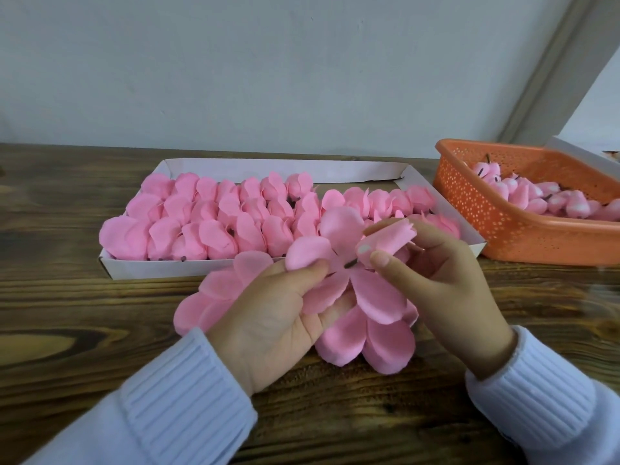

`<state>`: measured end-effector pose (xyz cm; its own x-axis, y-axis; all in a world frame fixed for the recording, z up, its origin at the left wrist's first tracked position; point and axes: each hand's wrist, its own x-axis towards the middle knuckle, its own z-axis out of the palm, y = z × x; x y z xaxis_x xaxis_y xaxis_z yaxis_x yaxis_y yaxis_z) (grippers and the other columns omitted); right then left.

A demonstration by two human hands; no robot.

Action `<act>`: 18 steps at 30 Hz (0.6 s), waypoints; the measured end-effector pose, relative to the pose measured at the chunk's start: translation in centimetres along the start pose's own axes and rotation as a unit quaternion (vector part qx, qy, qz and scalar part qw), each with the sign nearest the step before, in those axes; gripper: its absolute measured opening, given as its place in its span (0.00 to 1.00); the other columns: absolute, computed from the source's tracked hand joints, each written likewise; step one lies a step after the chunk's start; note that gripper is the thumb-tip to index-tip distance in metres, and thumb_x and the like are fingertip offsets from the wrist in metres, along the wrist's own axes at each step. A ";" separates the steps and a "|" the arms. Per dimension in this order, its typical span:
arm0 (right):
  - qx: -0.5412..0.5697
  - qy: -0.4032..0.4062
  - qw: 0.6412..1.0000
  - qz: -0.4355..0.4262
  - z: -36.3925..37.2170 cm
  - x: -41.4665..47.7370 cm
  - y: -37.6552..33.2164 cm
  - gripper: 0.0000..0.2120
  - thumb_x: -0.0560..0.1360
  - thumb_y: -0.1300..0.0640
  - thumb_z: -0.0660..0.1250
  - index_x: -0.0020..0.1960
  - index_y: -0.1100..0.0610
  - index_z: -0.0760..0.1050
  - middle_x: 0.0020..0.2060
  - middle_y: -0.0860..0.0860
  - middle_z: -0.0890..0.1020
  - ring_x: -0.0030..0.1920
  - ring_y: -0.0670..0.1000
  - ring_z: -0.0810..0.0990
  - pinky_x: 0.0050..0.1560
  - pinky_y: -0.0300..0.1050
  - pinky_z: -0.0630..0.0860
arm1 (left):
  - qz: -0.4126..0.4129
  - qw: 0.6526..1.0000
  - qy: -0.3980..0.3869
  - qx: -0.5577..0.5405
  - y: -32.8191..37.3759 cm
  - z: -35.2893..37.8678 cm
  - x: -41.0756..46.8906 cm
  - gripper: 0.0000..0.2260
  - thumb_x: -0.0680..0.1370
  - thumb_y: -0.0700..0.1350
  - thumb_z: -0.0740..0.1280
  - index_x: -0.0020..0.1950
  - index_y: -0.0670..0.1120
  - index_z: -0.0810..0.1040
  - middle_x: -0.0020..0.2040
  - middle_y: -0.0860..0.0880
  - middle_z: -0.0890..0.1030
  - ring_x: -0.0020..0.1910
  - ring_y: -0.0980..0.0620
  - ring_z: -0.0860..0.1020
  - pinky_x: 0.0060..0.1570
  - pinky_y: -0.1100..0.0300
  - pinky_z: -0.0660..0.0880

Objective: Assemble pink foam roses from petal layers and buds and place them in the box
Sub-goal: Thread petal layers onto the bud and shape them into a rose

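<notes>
Pink petal layer (379,293): your left hand (268,313) pinches it between thumb and fingers, above the wooden surface (67,313).
Bud (389,238): your right hand (443,280) pinches it, its dark stem at the layer's centre.
Box (141,268): behind your hands, holding rows of roses (208,223).
Orange basket (503,229): right of the box, holding more buds (536,199).

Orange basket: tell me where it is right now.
In the head view, the orange basket sits at the far right of the table, beside the right end of the white box.
</notes>
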<state>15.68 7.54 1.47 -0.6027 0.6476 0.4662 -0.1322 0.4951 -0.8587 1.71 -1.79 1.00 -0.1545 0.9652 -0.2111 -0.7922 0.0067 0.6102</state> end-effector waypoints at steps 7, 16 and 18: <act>-0.163 -0.044 0.985 -0.044 -0.1 0.0 0.2 0.06 0.72 0.54 0.68 0.49 0.50 0.80 0.61 0.49 0.75 0.68 0.40 0.67 0.61 0.30 0.66 | -0.018 0.998 -0.041 0.033 0.0 -0.1 -0.2 0.17 0.79 0.41 0.59 0.63 0.35 0.75 0.58 0.38 0.81 0.58 0.45 0.80 0.58 0.51 0.77; -0.189 -0.066 0.976 -0.079 0.2 0.0 0.0 0.15 0.65 0.50 0.75 0.51 0.44 0.78 0.63 0.49 0.72 0.67 0.47 0.70 0.66 0.37 0.66 | -0.020 0.980 -0.157 0.117 0.2 -0.4 -0.5 0.23 0.69 0.29 0.58 0.64 0.31 0.71 0.44 0.44 0.79 0.53 0.48 0.79 0.70 0.46 0.66; -0.197 -0.060 0.976 -0.073 0.2 -0.2 -0.2 0.15 0.64 0.45 0.74 0.50 0.43 0.78 0.60 0.49 0.74 0.63 0.45 0.72 0.61 0.34 0.69 | -0.004 0.966 -0.184 0.182 0.0 -0.4 -0.6 0.26 0.69 0.29 0.57 0.68 0.34 0.69 0.45 0.47 0.81 0.59 0.47 0.78 0.69 0.48 0.67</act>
<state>15.66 7.23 1.49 -0.6904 0.4927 0.5297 0.0741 0.7765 -0.6257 1.53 -2.48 0.82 0.1238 0.9919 0.0272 -0.5217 0.0417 0.8521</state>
